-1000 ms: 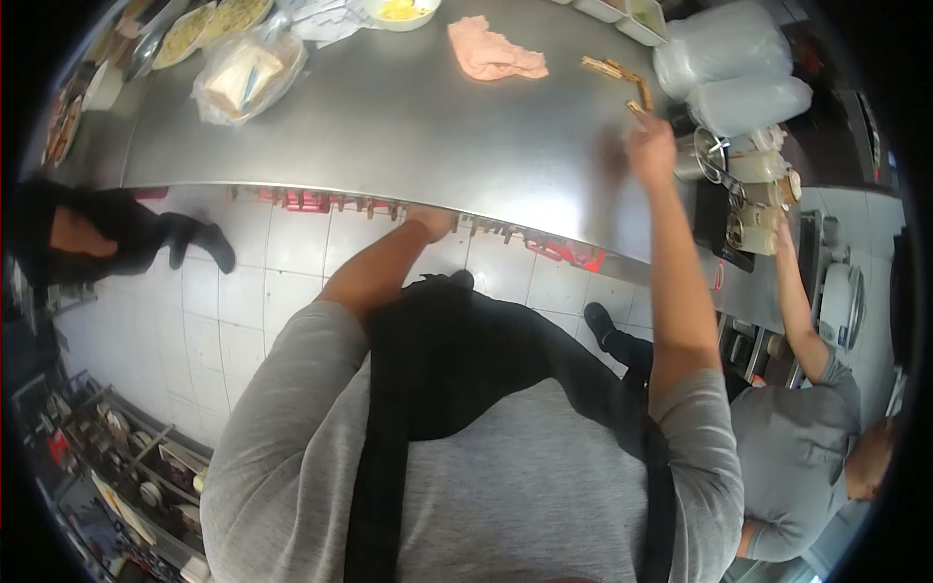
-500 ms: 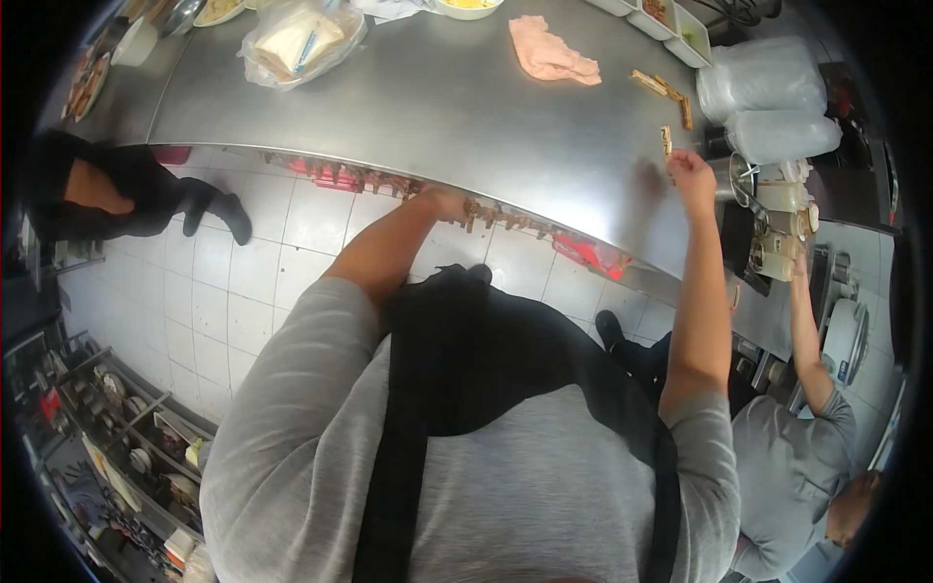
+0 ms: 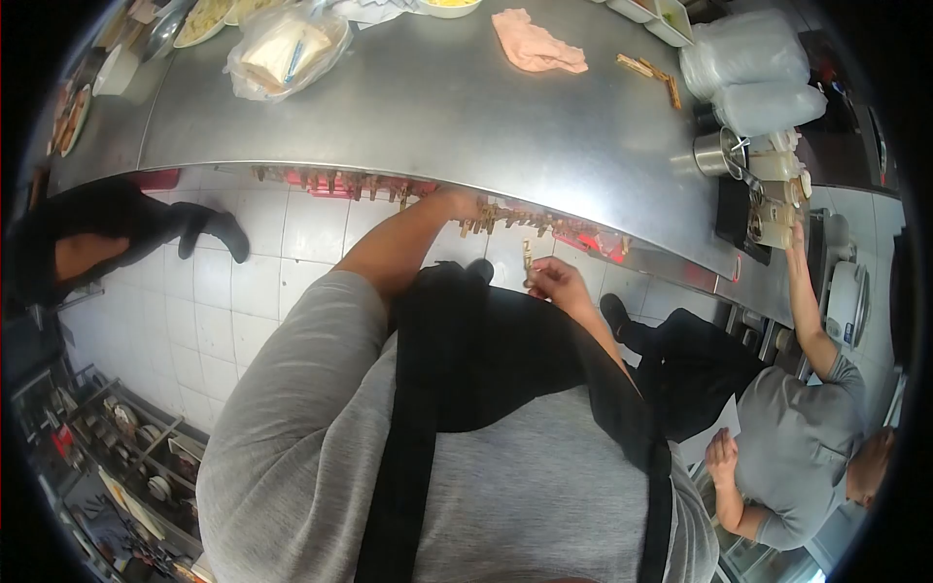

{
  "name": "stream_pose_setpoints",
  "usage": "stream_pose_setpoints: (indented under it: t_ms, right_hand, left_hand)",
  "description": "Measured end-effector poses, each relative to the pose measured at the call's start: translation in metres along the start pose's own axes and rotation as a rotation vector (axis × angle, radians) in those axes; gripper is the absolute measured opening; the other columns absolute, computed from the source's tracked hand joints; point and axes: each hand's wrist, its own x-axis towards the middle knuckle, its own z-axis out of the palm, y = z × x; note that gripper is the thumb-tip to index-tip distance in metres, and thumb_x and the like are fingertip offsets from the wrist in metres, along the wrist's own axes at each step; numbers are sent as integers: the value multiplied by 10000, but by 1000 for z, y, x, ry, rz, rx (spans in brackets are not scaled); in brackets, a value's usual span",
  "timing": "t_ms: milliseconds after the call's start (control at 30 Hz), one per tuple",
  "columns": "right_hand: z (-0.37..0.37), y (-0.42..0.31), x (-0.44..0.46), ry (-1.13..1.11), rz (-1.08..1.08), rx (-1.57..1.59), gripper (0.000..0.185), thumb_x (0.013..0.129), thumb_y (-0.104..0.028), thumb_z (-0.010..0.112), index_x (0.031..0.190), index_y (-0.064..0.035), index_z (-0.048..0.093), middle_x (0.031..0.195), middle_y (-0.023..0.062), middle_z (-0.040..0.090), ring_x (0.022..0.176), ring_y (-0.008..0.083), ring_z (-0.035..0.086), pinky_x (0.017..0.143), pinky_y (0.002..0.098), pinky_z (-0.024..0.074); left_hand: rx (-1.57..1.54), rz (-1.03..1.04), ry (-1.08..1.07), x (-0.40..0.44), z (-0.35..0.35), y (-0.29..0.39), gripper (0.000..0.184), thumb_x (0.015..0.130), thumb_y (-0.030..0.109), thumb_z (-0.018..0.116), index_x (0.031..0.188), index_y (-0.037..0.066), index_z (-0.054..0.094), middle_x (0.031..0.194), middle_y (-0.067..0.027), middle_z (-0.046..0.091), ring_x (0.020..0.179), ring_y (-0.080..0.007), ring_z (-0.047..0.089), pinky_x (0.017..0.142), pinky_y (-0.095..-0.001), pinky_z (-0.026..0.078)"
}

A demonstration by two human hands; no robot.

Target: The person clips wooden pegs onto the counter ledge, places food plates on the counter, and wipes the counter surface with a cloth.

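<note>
My right hand (image 3: pixel 556 281) is closed, pinching a small wooden clothespin (image 3: pixel 528 257) upright between thumb and fingertips, above the floor in front of my apron. My left hand (image 3: pixel 459 202) reaches to the front edge of the steel counter (image 3: pixel 389 117); its fingers are hidden by the hand itself and the edge. Beside it a row of wooden clothespins (image 3: pixel 486 218) hangs along the underside of that edge. More clothespins (image 3: pixel 649 71) lie on the counter at the back right.
A bagged white block (image 3: pixel 277 60), a pink cloth (image 3: pixel 535 42) and bowls sit toward the counter's back. A metal pot (image 3: pixel 717 153) and sauce bottles (image 3: pixel 777 194) stand at right. A co-worker (image 3: pixel 792 447) is close on my right; another person's leg (image 3: pixel 92 243) is at left.
My right hand has moved from the counter's right side down and left to in front of me, carrying the clothespin. My left hand stays at the edge. The co-worker's second hand has come into view.
</note>
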Motion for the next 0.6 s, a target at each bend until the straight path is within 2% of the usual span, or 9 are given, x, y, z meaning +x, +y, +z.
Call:
stream_pose_setpoints:
  t_ms: [100, 200, 267, 400, 500, 600]
  right_hand:
    - [16, 21, 8, -10, 55, 44, 117, 847, -99, 600, 930, -23, 567, 726, 59, 597, 591, 98, 546, 519, 222, 435]
    - [28, 27, 25, -31, 43, -37, 141, 843, -116, 609, 912, -3, 563, 710, 64, 595, 563, 102, 535, 475, 226, 418]
    - [38, 28, 42, -3, 64, -20, 182, 842, -143, 613, 909, 18, 561, 697, 71, 594, 545, 114, 540, 455, 241, 439]
    - [44, 24, 71, -12, 129, -61, 193, 832, -150, 615, 893, 29, 579, 696, 85, 598, 558, 139, 565, 505, 267, 504]
    - [50, 30, 90, 32, 196, 6, 177, 828, -136, 608, 874, 32, 583, 699, 89, 600, 559, 145, 568, 507, 275, 506]
    - [54, 32, 97, 79, 236, 62, 167, 827, -125, 598, 873, 35, 581, 696, 94, 600, 555, 152, 569, 509, 284, 509]
  left_hand:
    - [23, 37, 76, -4, 3, 3, 354, 750, 339, 636, 1030, 126, 602, 877, -96, 639, 832, -200, 598, 736, -350, 461]
    - [-36, 188, 132, -6, 10, 10, 316, 763, 326, 620, 1013, 134, 598, 860, -92, 634, 824, -199, 596, 733, -358, 460]
    - [-29, 139, 130, -3, 12, 6, 273, 767, 302, 615, 983, 135, 598, 851, -83, 635, 809, -197, 598, 724, -359, 463]
    - [-75, -19, 71, 0, 10, -1, 217, 762, 246, 614, 945, 132, 598, 830, -72, 635, 779, -193, 608, 712, -354, 470]
    - [-14, 42, 185, -1, 16, -6, 191, 763, 211, 600, 937, 133, 594, 808, -63, 633, 749, -184, 607, 690, -345, 474]
    - [-71, 9, 129, -10, 12, -3, 194, 763, 196, 594, 946, 131, 596, 801, -70, 633, 746, -175, 603, 679, -329, 475]
